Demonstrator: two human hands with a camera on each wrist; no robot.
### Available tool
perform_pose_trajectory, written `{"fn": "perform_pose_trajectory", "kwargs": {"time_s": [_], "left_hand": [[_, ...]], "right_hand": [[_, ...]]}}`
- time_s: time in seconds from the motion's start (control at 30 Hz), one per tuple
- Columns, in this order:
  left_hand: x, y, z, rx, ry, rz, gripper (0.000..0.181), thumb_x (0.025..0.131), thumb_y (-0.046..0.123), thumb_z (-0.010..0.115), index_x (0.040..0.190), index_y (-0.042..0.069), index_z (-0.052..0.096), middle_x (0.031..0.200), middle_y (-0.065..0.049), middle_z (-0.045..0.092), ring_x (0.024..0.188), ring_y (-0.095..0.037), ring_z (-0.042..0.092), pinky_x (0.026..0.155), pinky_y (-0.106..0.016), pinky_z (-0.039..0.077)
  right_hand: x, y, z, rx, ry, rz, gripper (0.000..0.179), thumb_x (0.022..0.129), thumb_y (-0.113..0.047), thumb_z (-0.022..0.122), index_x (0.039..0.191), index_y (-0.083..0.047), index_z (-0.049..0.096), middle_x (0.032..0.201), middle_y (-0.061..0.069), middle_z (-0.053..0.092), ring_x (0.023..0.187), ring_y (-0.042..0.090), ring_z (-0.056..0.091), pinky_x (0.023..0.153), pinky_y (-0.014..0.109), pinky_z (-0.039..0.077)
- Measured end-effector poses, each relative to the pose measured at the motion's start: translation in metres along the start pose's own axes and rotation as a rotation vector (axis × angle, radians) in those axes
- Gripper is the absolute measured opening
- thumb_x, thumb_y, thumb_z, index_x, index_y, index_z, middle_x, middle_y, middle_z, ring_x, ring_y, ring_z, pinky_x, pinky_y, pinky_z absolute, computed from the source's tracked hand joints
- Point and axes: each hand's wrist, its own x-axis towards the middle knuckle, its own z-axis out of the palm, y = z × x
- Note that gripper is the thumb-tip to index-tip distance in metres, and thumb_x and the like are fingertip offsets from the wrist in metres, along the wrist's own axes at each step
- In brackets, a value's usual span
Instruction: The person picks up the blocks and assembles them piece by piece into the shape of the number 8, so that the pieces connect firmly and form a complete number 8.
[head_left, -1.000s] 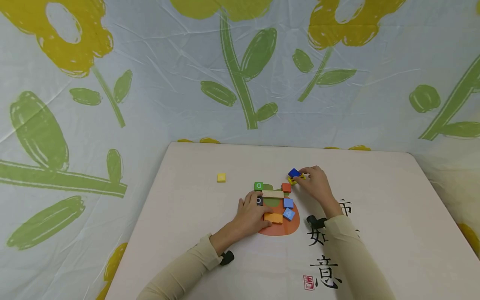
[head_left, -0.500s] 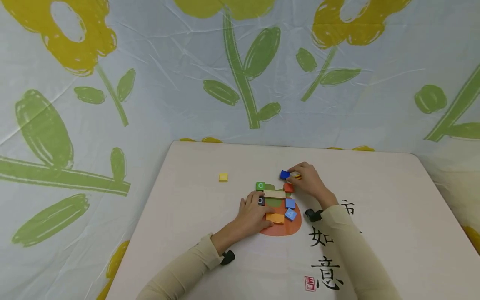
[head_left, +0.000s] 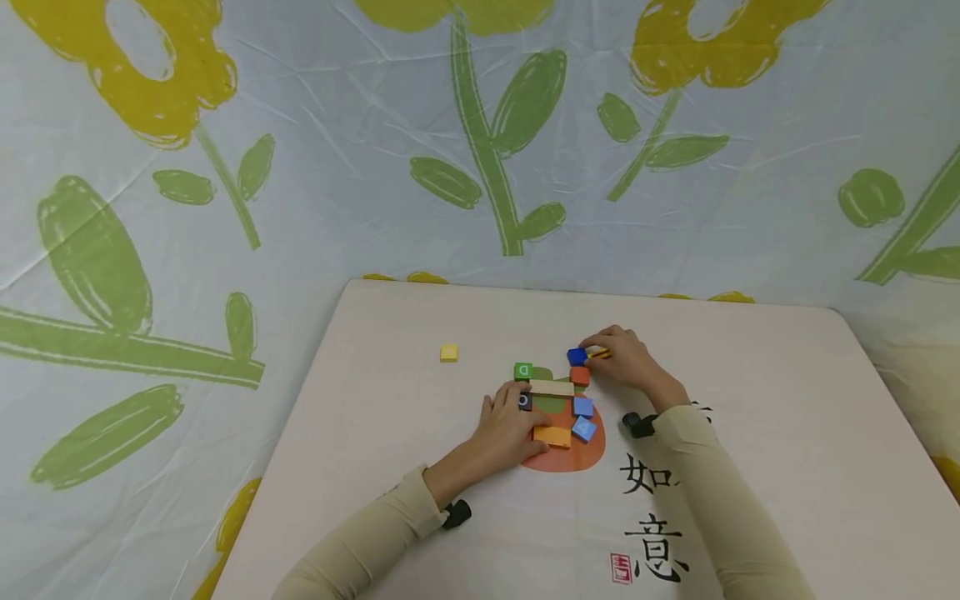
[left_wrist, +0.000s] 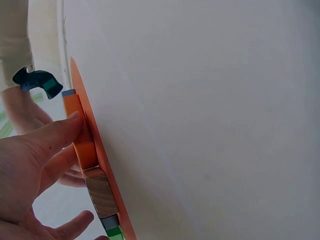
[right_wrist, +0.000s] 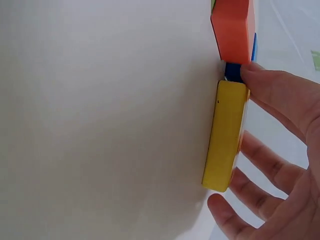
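On the orange tabletop print, my left hand (head_left: pixel 501 432) grips an orange block (head_left: pixel 552 437) between thumb and index finger. Its other fingers reach to the dark block (head_left: pixel 524 401) marked with a letter. In the left wrist view the thumb lies against the orange block (left_wrist: pixel 82 135), with a wood-grained block (left_wrist: pixel 101 192) at its end. My right hand (head_left: pixel 628 360) pinches a dark blue block (head_left: pixel 577 357) just behind the red block (head_left: pixel 580 377). A yellow block (right_wrist: pixel 225 135) lies beside the blue one under the right fingers.
A beige plank-shaped block (head_left: pixel 551 388) spans between the green block (head_left: pixel 522 371) and the red one. Two light blue blocks (head_left: pixel 582 407) line the right side. A lone yellow block (head_left: pixel 448 353) sits at the back left of the white table (head_left: pixel 360 467). Wrist cameras hang below both sleeves.
My right hand has carried the dark blue block left from its place over the yellow block, then slightly forward to behind the red block. The left hand keeps its place.
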Motion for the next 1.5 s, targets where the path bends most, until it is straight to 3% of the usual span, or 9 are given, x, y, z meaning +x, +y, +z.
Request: {"fn": "perform_pose_trajectory", "kwargs": {"time_s": [0.37,0.93,1.17,1.33,1.43,1.5], "left_hand": [[0.0,0.001,0.0,0.008,-0.005,-0.005,0.032,0.087,0.042,0.078,0.118,0.03,0.075,0.151,-0.014,0.034,0.14,-0.036,0.026,0.101,-0.066,0.03],[-0.003,0.0,-0.001,0.044,-0.028,0.016,0.038,0.087,0.041,0.078,0.123,0.029,0.071,0.153,-0.014,0.031,0.141,-0.038,0.025,0.101,-0.071,0.03],[-0.005,-0.002,-0.009,0.069,-0.018,0.018,0.052,0.086,0.048,0.077,0.131,0.027,0.064,0.149,-0.012,0.036,0.138,-0.034,0.032,0.102,-0.061,0.036],[-0.003,-0.027,-0.033,-0.008,0.092,-0.021,0.053,0.089,0.048,0.074,0.132,0.019,0.062,0.136,-0.01,0.048,0.125,-0.029,0.046,0.094,-0.051,0.045],[0.002,-0.057,-0.05,-0.062,0.191,-0.124,0.053,0.091,0.043,0.074,0.132,0.013,0.061,0.13,-0.014,0.052,0.117,-0.031,0.051,0.089,-0.049,0.049],[0.006,-0.079,-0.061,-0.099,0.228,-0.226,0.055,0.091,0.04,0.074,0.134,0.009,0.058,0.13,-0.017,0.05,0.116,-0.034,0.051,0.089,-0.049,0.049]], "right_hand": [[-0.003,0.013,-0.006,-0.002,-0.031,-0.031,0.031,0.096,-0.011,0.067,0.127,-0.006,0.068,0.129,0.029,0.052,0.116,0.05,0.044,0.09,0.064,0.037],[-0.005,0.008,-0.005,0.016,-0.041,-0.022,0.031,0.097,-0.012,0.065,0.128,-0.008,0.068,0.132,0.028,0.05,0.116,0.052,0.042,0.088,0.069,0.035],[-0.004,0.009,-0.004,0.014,-0.049,-0.014,0.031,0.098,-0.013,0.066,0.129,-0.01,0.068,0.132,0.027,0.05,0.116,0.051,0.042,0.087,0.068,0.036],[-0.003,0.01,-0.004,0.01,-0.051,-0.01,0.031,0.098,-0.014,0.066,0.129,-0.011,0.068,0.133,0.026,0.05,0.116,0.05,0.042,0.086,0.066,0.037],[-0.002,0.01,-0.004,0.013,-0.051,-0.011,0.031,0.097,-0.013,0.066,0.129,-0.01,0.068,0.133,0.026,0.05,0.116,0.05,0.042,0.086,0.065,0.037],[-0.002,0.009,-0.004,0.017,-0.051,-0.011,0.031,0.097,-0.013,0.066,0.129,-0.01,0.068,0.132,0.026,0.051,0.116,0.049,0.042,0.086,0.065,0.037]]}}
